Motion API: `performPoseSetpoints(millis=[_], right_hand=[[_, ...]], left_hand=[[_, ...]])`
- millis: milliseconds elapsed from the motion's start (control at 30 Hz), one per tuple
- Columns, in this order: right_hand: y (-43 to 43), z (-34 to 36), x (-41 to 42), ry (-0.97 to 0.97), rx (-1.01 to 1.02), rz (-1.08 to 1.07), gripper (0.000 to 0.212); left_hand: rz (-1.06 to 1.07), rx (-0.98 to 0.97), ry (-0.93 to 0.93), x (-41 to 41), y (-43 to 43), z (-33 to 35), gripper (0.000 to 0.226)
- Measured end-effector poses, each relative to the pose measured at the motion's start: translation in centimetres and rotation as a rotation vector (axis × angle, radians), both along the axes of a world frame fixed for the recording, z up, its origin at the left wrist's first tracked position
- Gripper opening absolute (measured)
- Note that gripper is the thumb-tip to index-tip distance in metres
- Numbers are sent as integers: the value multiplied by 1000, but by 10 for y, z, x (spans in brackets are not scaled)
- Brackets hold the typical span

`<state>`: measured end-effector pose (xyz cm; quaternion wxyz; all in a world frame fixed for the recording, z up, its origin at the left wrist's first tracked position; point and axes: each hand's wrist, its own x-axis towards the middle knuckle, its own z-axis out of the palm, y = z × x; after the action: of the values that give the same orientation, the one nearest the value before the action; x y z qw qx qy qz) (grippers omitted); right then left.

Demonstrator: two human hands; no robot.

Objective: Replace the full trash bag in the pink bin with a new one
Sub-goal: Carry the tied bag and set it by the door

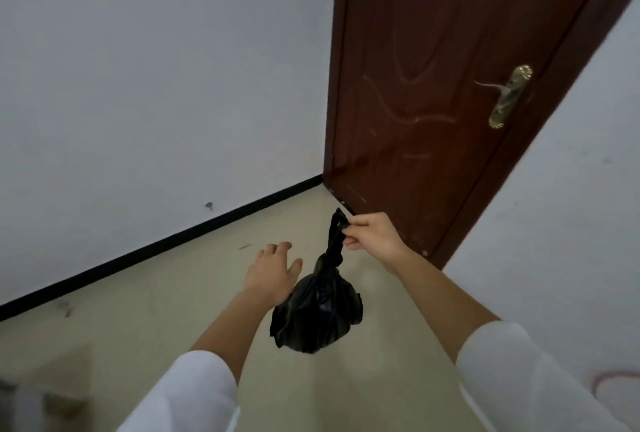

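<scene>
- Full trash bag (317, 314): black, knotted shut, hanging in the air above the floor (194, 279), near the foot of the door (433, 102). Nothing carries it but the hand.
- Right hand (372, 236): thumb and fingers pinched on the twisted neck (335, 241) just above the knot; a short tail of film sticks up past the grip.
- Left hand (273, 270): fingers spread, palm down, holding nothing, just beside the bag's upper left side. Can't tell if it touches the film.
- Handling, my read: thin soft film, lumpy load, hangs straight off a pinch, so probably light. Film looks slick and would tear on sharp contents. Best hold is the neck above the knot; support the bottom if it swings.
- Pink bin and new bag: not in view. Old bag looks to be out, relining not yet done.
- Door: dark brown wood, shut, brass lever handle (507, 96) on its right side. White wall (156, 68) with black skirting (166, 244) to the left.
- Blurred objects in the bottom left corner, can't identify them.
- Writing: no labels, brands or text readable anywhere; red scrawl low on the right wall, illegible.
</scene>
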<state>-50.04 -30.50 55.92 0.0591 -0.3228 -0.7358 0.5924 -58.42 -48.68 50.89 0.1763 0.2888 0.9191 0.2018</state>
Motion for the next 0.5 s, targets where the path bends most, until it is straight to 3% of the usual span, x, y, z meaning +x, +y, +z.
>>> performPoseSetpoints(millis=[300,500], right_hand=[[-48,-1,-253,86,-18,153,23],[-60,-13,-415,19,-77,180,24]], left_hand=[[156,-21,104,-221,-52,-4,53],[211,-96,151,-364,-75,-5,52]])
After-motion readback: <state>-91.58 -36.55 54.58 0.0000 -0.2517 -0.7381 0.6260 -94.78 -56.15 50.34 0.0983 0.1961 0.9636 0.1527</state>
